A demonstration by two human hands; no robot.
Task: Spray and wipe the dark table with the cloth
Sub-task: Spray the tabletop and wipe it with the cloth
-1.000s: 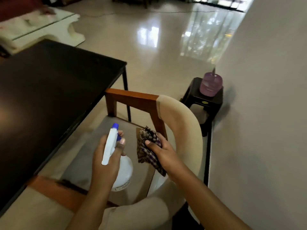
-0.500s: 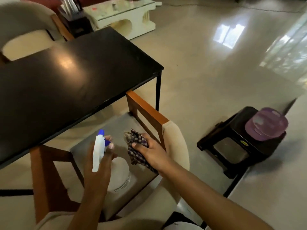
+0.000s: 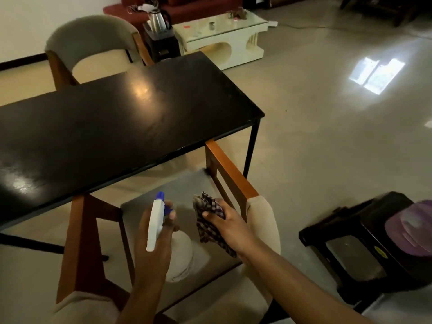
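The dark table (image 3: 112,127) stretches across the left and middle of the view, its glossy top bare. My left hand (image 3: 155,244) grips a white spray bottle (image 3: 156,226) with a blue nozzle pointing toward the table, held above a chair seat just short of the table's near edge. My right hand (image 3: 228,226) is closed on a bunched checked cloth (image 3: 208,220), right beside the bottle, also over the seat.
A wooden chair (image 3: 231,174) with a padded seat and beige back stands between me and the table. Another chair (image 3: 91,43) sits at the far side. A black stool (image 3: 350,232) with a purple lid is at right. A white coffee table (image 3: 231,36) and a kettle (image 3: 156,18) lie beyond.
The view has swung left, bringing much more of the dark table into sight. Both hands keep their grip on the bottle and the cloth above the chair seat.
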